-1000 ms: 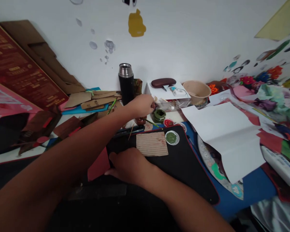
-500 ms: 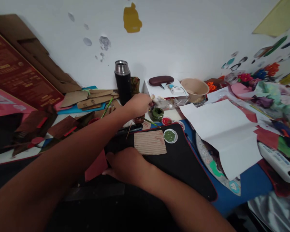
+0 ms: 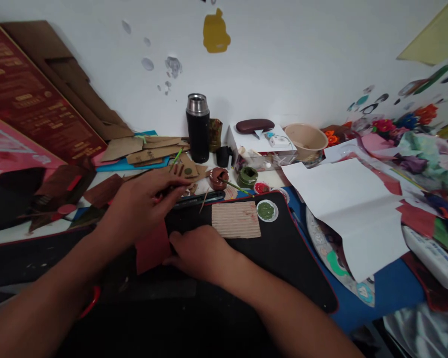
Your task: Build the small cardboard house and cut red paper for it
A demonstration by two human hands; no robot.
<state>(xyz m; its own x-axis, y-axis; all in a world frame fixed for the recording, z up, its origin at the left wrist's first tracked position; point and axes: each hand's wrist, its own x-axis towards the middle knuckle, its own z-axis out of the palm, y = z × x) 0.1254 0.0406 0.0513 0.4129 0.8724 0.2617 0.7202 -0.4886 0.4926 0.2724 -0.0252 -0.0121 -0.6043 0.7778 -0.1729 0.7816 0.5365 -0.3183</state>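
My left hand (image 3: 144, 199) is in front of the paint jars, with its thumb and fingers pinched on a thin pale wooden stick (image 3: 199, 177) that points right. My right hand (image 3: 201, 251) rests low on the black mat (image 3: 291, 268), gripping the right edge of a dark red card piece (image 3: 153, 248) between thumb and fingers. Just beyond it lies a square of corrugated cardboard (image 3: 236, 220) with reddish smears. A white lid of green paint (image 3: 267, 211) sits beside that square. Behind are an open brown paint jar (image 3: 219, 178) with a green brush across it, and a green paint jar (image 3: 247, 176).
A black flask (image 3: 198, 129) stands against the wall. Cardboard scraps (image 3: 149, 151) are stacked to its left. Scissors with a red handle (image 3: 91, 302) lie partly under my left forearm. White paper (image 3: 347, 209) covers the right side, near a beige bowl (image 3: 306, 141).
My left hand has drawn back left and toward me from the clear box, now with the wooden stick in it. My right hand stays on the red card. The view has shifted slightly.
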